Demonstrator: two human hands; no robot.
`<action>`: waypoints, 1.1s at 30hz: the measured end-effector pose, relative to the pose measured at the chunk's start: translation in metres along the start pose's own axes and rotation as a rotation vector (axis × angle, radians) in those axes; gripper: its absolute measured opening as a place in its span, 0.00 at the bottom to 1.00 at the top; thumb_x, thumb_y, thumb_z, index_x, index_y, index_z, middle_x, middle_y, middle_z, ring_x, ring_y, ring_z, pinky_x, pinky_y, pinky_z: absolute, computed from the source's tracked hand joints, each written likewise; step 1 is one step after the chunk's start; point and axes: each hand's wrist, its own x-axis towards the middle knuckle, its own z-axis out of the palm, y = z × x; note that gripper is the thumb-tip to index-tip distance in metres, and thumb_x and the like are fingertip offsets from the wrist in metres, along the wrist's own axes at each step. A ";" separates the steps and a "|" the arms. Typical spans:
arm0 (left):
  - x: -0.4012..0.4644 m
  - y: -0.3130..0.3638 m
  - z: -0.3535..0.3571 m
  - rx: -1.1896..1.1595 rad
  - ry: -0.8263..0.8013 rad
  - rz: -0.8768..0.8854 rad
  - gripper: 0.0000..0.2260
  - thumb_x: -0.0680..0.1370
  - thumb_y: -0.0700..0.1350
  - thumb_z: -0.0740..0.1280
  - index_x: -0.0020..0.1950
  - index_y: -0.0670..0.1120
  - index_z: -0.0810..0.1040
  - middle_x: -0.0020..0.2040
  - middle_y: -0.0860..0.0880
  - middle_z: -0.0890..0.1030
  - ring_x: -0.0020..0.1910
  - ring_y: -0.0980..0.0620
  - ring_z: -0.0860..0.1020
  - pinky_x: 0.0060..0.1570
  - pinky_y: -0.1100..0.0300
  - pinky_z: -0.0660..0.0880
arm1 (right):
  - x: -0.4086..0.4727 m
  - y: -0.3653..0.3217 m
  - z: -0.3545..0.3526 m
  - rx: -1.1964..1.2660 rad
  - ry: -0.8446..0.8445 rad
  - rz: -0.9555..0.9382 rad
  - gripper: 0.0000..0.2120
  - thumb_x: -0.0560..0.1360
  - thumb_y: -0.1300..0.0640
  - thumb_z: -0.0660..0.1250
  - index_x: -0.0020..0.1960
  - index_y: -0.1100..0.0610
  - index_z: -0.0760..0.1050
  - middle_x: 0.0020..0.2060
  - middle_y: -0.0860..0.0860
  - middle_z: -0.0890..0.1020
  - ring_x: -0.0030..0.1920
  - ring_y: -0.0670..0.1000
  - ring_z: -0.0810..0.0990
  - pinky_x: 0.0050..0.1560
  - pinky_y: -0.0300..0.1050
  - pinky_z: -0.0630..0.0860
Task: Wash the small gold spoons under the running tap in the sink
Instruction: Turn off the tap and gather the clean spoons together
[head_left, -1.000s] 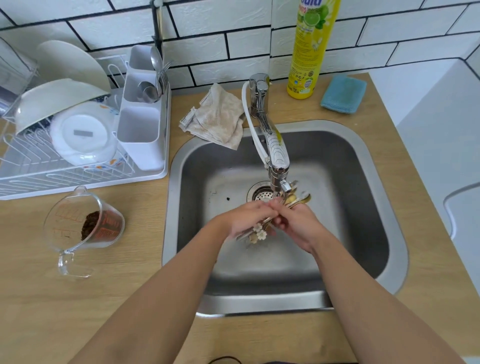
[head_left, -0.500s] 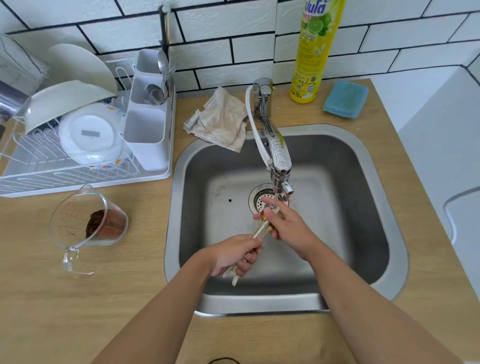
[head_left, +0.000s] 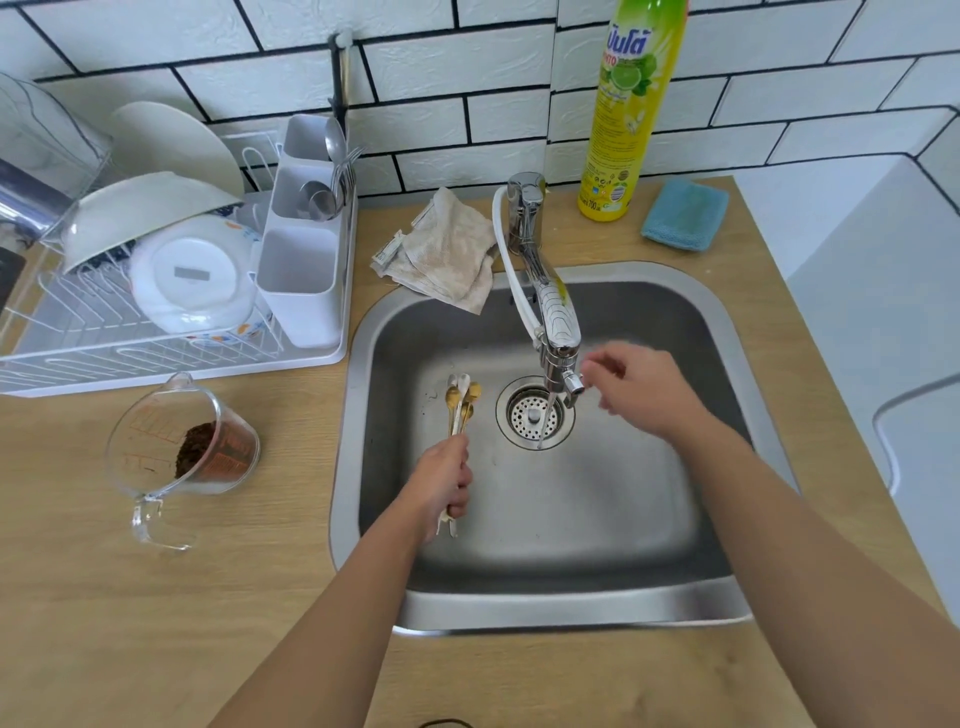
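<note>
White tile backs a wooden counter holding one steel sink. Over the basin's left side, well apart from the stream under the tap, the left hand grips a bundle of small gold spoons, count unclear. Beside the spout, the right hand is blurred, fingers loosely curled, holding nothing. One measuring jug stands left.

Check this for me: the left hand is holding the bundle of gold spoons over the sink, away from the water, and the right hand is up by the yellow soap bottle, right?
Not quite. The head view shows the right hand by the tap spout, not the yellow soap bottle on the counter behind. The rest holds: the left hand grips the gold spoons over the sink, away from the water.
</note>
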 end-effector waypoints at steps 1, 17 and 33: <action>0.000 0.000 0.000 0.002 0.017 0.006 0.11 0.83 0.50 0.55 0.42 0.49 0.64 0.28 0.52 0.62 0.25 0.54 0.57 0.27 0.59 0.56 | 0.005 -0.008 -0.009 -0.025 0.022 -0.044 0.08 0.81 0.51 0.66 0.45 0.50 0.81 0.34 0.42 0.84 0.31 0.40 0.83 0.34 0.32 0.74; 0.006 -0.004 -0.001 0.043 0.046 0.055 0.12 0.83 0.53 0.56 0.43 0.48 0.67 0.28 0.53 0.64 0.24 0.55 0.59 0.25 0.59 0.59 | -0.026 0.010 0.017 -0.260 0.025 -0.057 0.12 0.71 0.65 0.70 0.36 0.52 0.71 0.34 0.48 0.77 0.37 0.54 0.75 0.37 0.48 0.70; 0.007 -0.003 0.000 0.059 0.078 0.069 0.12 0.83 0.53 0.56 0.44 0.49 0.69 0.27 0.54 0.65 0.22 0.56 0.60 0.24 0.61 0.59 | 0.052 -0.106 -0.059 0.020 0.123 -0.266 0.22 0.85 0.58 0.55 0.76 0.42 0.70 0.42 0.48 0.81 0.33 0.44 0.80 0.35 0.28 0.74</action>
